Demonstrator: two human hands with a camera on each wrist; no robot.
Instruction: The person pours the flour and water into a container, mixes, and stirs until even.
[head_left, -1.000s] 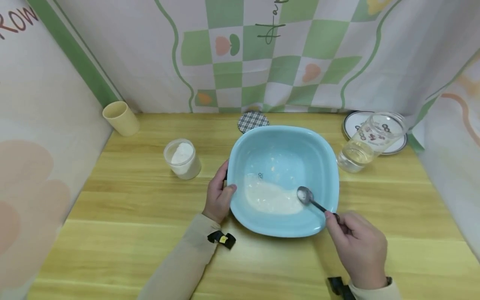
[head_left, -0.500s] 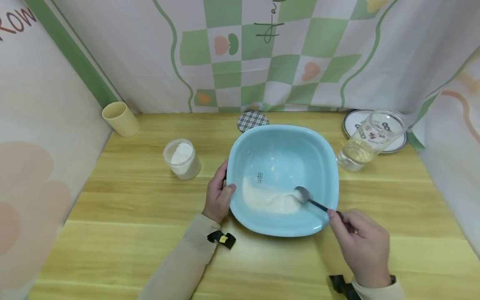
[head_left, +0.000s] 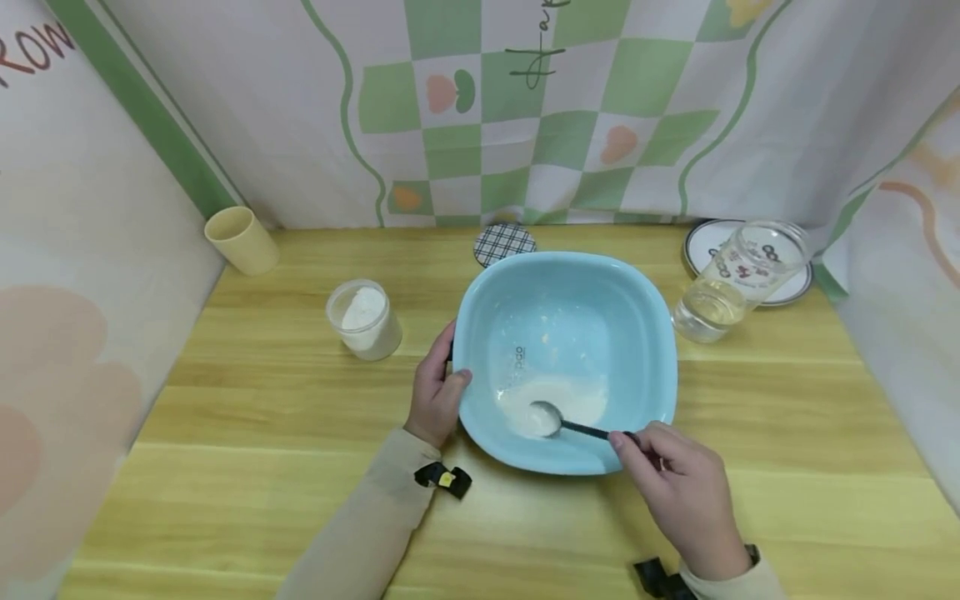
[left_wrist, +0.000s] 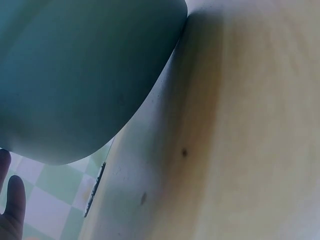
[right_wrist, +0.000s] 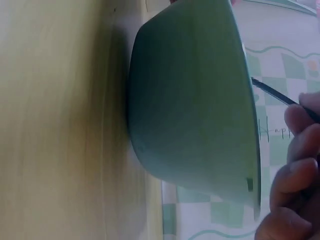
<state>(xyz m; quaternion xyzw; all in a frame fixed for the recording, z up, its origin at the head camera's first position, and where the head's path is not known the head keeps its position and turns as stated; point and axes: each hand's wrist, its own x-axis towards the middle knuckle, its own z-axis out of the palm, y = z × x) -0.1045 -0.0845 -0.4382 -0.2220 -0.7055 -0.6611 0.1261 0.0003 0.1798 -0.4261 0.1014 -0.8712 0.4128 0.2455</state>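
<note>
A light blue plastic basin point(head_left: 637, 350) holds a pool of milky white liquid point(head_left: 579, 398) gathered toward its near side, with small white specks on its floor. My left hand point(head_left: 437, 398) grips the basin's left rim, thumb on top and fingers along the outer wall. A spoon point(head_left: 585, 430) with a dark handle is pinched in my right hand point(head_left: 686, 492), just over the near right rim. Its bowl sits in the white liquid. In the right wrist view the basin's outer wall point(right_wrist: 195, 100) hides the spoon's bowl, and the curled fingers point(right_wrist: 295, 175) show at the right.
Left of the basin stands a clear tub point(head_left: 365, 321) of white powder. A yellow cup point(head_left: 242, 242) is at the back left. Behind the basin lies a checked round coaster point(head_left: 504, 243). At the right, a glass jug point(head_left: 708, 310) of clear liquid stands before a patterned plate point(head_left: 797, 292).
My right hand has moved left, sweeping the spoon's bowl from the right side of the pool toward its near left part. My left hand keeps its grip on the basin.
</note>
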